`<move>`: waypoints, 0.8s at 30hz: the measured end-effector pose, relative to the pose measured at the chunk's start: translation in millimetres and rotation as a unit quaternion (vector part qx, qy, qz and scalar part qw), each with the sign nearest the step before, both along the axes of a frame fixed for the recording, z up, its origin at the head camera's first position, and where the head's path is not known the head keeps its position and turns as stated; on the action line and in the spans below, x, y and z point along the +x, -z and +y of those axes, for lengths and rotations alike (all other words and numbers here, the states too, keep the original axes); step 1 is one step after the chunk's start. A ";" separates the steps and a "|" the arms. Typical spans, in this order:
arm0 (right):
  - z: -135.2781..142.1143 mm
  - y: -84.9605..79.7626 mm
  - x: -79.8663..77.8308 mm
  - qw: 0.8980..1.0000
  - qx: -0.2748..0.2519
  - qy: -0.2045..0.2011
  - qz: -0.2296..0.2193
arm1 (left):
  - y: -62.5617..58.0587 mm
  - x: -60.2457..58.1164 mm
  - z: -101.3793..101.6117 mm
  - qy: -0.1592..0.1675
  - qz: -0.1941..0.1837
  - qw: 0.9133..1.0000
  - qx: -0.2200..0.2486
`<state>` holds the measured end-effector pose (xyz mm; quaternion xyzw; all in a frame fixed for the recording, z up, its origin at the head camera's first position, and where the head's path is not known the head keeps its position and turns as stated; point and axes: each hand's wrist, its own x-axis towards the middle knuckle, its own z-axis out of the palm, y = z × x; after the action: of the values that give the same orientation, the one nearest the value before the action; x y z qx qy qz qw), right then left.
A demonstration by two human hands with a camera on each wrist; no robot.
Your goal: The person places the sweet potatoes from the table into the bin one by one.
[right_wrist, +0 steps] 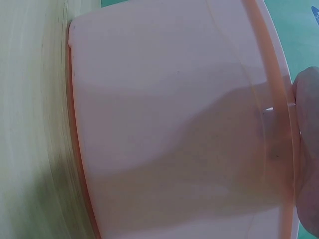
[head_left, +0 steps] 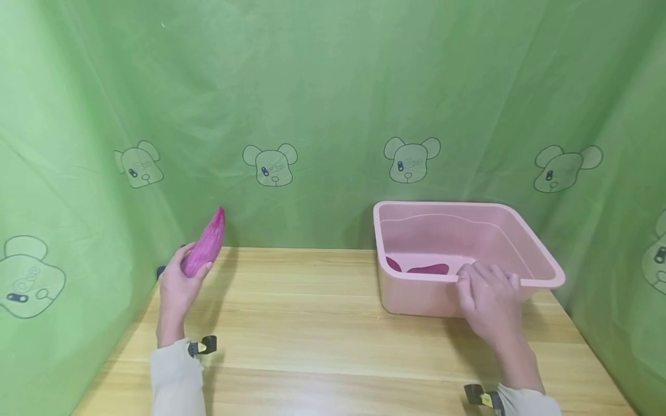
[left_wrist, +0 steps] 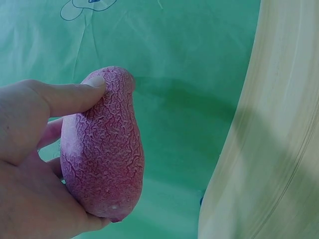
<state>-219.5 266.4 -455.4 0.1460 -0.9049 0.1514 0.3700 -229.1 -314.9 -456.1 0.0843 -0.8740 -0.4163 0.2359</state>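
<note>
My left hand (head_left: pixel 178 289) holds a purple sweet potato (head_left: pixel 208 245) above the back left of the table, its narrow end tilted up. Wrinkled purple skin covers the sweet potato in the left wrist view (left_wrist: pixel 107 154), with the thumb pressed on one side and the fingers behind it. At the right, my right hand (head_left: pixel 491 303) grips the near rim of a pink plastic tub (head_left: pixel 421 296), fingers curled over the edge. Inside the tub lie two dark magenta pieces (head_left: pixel 429 269), partly hidden by the front wall. The right wrist view shows mostly the tub's outer wall (right_wrist: pixel 149 99).
The tub stands on a light wooden table (head_left: pixel 302 335), close to its back edge. Green sheeting (head_left: pixel 322 86) printed with bear-like heads hangs behind and on both sides. A small dark object (head_left: pixel 160 271) shows behind the left hand.
</note>
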 end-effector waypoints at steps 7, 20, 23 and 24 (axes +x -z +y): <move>-0.2 0.1 0.1 1.000 -0.002 -0.002 0.002 | -3.1 1.5 -0.5 -0.006 0.004 1.000 0.006; 0.4 0.2 0.2 1.000 -0.002 -0.005 0.005 | -13.8 7.3 6.2 -0.005 0.024 1.000 0.012; 0.6 0.1 0.2 1.000 -0.003 -0.006 0.008 | -16.1 8.5 7.0 -0.005 0.024 1.000 0.014; 0.8 0.4 0.1 1.000 -0.003 -0.007 0.009 | -16.6 8.9 7.3 -0.004 0.025 1.000 0.015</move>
<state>-219.4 267.1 -455.8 0.1521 -0.9000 0.1553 0.3778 -220.3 -307.6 -439.5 0.0809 -0.8610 -0.4307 0.2579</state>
